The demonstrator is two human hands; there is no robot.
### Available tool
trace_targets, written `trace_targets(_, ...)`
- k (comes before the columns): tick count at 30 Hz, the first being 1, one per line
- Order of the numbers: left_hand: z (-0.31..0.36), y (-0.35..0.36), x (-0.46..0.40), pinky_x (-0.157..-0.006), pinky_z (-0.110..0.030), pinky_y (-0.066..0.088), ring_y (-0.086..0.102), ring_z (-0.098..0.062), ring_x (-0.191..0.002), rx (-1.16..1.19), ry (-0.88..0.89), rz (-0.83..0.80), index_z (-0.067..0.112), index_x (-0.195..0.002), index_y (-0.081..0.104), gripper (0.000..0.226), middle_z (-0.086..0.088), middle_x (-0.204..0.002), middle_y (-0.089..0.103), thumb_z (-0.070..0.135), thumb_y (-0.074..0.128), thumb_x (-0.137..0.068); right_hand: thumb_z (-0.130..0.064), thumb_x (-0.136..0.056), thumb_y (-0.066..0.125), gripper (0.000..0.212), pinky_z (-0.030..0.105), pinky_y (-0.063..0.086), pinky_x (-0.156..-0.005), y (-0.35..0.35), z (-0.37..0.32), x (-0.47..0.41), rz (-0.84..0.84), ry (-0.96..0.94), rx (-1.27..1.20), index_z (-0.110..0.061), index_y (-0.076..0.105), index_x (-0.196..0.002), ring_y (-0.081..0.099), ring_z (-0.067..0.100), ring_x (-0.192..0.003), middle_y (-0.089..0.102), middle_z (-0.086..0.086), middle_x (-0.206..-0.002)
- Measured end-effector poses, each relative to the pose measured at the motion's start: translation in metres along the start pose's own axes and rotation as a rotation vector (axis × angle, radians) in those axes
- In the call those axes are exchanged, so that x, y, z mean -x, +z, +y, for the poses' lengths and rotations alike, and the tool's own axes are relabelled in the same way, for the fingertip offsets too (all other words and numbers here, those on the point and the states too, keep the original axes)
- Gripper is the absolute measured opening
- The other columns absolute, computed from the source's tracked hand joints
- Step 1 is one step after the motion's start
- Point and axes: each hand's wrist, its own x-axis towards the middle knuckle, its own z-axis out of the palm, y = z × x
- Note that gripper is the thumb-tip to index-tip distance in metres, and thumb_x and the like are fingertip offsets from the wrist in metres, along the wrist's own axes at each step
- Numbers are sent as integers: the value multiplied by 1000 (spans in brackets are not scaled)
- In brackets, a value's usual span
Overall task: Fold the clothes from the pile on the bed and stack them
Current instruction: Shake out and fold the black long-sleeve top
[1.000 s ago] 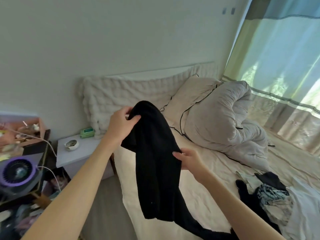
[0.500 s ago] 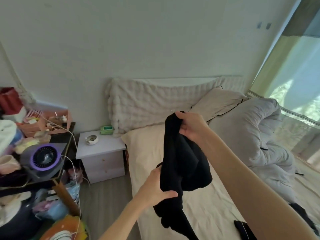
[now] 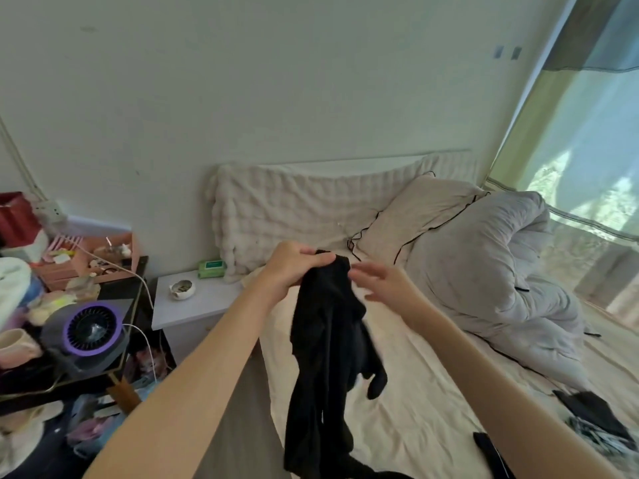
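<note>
The left hand [image 3: 294, 267] grips the top of the black garment [image 3: 328, 357], which hangs over the bed [image 3: 415, 392]. The right hand [image 3: 383, 281] is open beside it (blurry). Probably next: find a second corner, spread it flat.

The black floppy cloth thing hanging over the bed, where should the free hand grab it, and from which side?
Probably the top edge of the black fabric garment, beside where the left hand grips it. It hangs limp and bunched from that one point, so the open right hand, coming in from the right, could pinch the edge and spread it flat.
</note>
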Motion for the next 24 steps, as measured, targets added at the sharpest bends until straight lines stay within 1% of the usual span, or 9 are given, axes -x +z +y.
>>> trace_targets(2, 10, 4, -3, -73, -25, 50, 63, -19, -86, -102, 25, 1, 0, -104, 67, 35, -11, -96, 69, 24, 74, -79, -23, -86, 68, 40, 23, 52, -84, 12, 13, 18, -156, -111, -35, -17, 57, -125, 64, 10, -103, 64, -3, -119)
trace_targets(4, 15, 9, -2, -80, -28, 50, 63, -20, -90, -113, 35, 2, 3, -103, 67, 34, -10, -98, 68, 27, 74, -79, -24, -82, 73, 56, 20, 51, -86, 17, 22, 26, -170, -150, 21, -24, 48, -132, 60, 3, -104, 59, -11, -121)
trace_targets(6, 18, 11, 0, -80, -28, 51, 63, -19, -89, -67, 42, 6, 6, -99, 68, 29, -8, -93, 68, 27, 73, -80, -26, -81, 72, 58, 16, 51, -84, 19, 25, 31, -79, -163, 60, -32, 44, -131, 57, -3, -102, 56, -20, -116)
trace_targets(10, 26, 14, 5, -68, -22, 53, 66, -16, -80, -48, 101, -54, 10, -95, 70, 21, -4, -84, 70, 27, 70, -83, -27, -82, 71, 51, 15, 46, -83, 22, 23, 33, 160, -317, 53, -45, 42, -120, 54, -3, -102, 52, -26, -113)
trace_targets(12, 27, 16, 8, -64, -16, 53, 66, -11, -73, -45, 126, -83, 13, -88, 71, 13, -1, -80, 70, 25, 69, -84, -23, -84, 68, 38, 23, 49, -84, 22, 18, 34, 285, -415, 59, -43, 50, -112, 55, -2, -98, 53, -27, -105)
trace_targets(14, 26, 16, 10, -59, -12, 51, 65, -6, -67, -59, 131, -105, 15, -85, 71, 10, 1, -76, 70, 24, 69, -84, -16, -88, 62, 19, 35, 51, -84, 19, 14, 35, 382, -471, 53, -32, 62, -99, 56, 4, -94, 54, -20, -98)
trace_targets(17, 18, 14, 12, -59, -11, 50, 64, -5, -65, -65, 98, -156, 16, -83, 72, 9, 2, -74, 71, 24, 69, -84, -10, -88, 63, 7, 37, 51, -85, 10, 6, 35, 433, -547, 100, -16, 65, -89, 55, 9, -94, 51, -14, -98)
trace_targets(20, 11, 10, 14, -53, -13, 50, 67, -7, -61, 29, 1, -193, 13, -85, 72, 9, 1, -69, 72, 22, 69, -84, -19, -82, 71, 30, 31, 47, -91, -2, 0, 39, 329, -581, 214, -24, 58, -109, 52, 5, -106, 52, -11, -112)
trace_targets(24, 7, 12, 15, -51, -16, 51, 68, -9, -60, 161, -65, -238, 9, -86, 70, 6, -1, -67, 72, 12, 65, -86, -21, -81, 72, 49, 32, 38, -100, -2, 2, 46, 207, -711, 567, -21, 58, -128, 47, 20, -117, 51, 2, -127)
